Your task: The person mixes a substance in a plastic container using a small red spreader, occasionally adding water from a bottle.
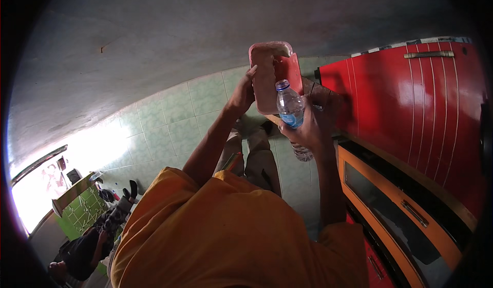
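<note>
My left hand (245,91) grips the left side of a rectangular pink plastic container (288,71), its thumb over the rim. Grey-brown paste (263,86) covers much of the container's inside, leaving a bare pink-red patch at the right. My right hand (310,128) is wrapped around a clear plastic bottle (289,105) with a blue label. The bottle has no cap on its blue-ringed mouth, which is in front of the container's lower right part. It leans a little to the left. Clear liquid seems to be inside, but its level is hard to tell.
A grey wall (173,37) rises beyond a pale green tiled floor (177,130). To the right stand a glossy red cabinet (381,99) and an orange-framed glass door (400,207). Another person (86,249) in dark clothes is at lower left, near a green panel (83,207).
</note>
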The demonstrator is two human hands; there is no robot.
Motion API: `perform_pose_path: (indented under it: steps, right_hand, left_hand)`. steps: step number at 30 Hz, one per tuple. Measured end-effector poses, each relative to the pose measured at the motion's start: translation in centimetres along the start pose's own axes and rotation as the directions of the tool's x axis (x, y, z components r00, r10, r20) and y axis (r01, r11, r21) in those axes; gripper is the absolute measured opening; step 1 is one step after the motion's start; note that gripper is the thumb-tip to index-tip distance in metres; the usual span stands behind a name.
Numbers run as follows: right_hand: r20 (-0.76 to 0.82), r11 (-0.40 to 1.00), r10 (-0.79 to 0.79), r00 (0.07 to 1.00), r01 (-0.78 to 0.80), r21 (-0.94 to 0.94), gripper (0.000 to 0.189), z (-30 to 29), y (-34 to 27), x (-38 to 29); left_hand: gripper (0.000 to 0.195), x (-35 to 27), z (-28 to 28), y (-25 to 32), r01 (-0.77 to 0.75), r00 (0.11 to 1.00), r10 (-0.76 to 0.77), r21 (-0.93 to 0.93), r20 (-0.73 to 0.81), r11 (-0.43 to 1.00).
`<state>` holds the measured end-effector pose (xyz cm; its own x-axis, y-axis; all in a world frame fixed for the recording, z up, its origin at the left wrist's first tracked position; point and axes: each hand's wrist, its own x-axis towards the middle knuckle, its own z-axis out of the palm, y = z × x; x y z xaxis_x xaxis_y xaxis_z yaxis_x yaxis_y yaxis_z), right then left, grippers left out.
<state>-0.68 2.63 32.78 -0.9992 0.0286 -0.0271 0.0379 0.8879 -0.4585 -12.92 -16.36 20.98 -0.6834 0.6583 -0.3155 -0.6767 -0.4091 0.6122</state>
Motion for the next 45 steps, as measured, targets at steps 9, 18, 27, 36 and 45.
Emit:
perform_pose_path:
  steps: [9, 18, 27, 36, 45]
  right_hand:
    - [-0.031, 0.999, -0.019, 0.999, 0.018, -0.046, 0.084, -0.1, 0.1, -0.6]
    - [0.033, 0.991, 0.124, 0.992, -0.125, 0.045, 0.070, 0.1, 0.4, -0.8]
    - [0.061, 0.988, 0.129, 0.990, -0.134, 0.076, 0.072, 0.3, 1.6, -1.0]
    - [0.087, 0.975, 0.182, 0.979, -0.191, 0.109, 0.071, -0.3, 2.1, -1.1]
    - [-0.257, 0.991, 0.054, 0.965, -0.021, 0.130, 0.073, 1.5, 8.0, -2.7]
  left_hand:
    - [0.066, 0.5, -0.5, -1.4, 0.061, 0.998, -0.061, 0.001, -0.029, 0.998]
    - [0.066, 0.9, 0.1, -1.7, 0.049, 0.999, -0.049, 0.023, -0.017, 0.999]
    - [0.066, 0.9, 1.1, -2.0, 0.045, 0.999, -0.044, 0.038, -0.010, 0.998]
    - [0.068, 2.0, 0.7, -3.3, 0.093, 0.995, -0.092, 0.013, -0.040, 0.996]
    - [0.072, 3.3, 1.4, -4.5, 0.079, 0.996, -0.078, 0.009, -0.038, 0.997]
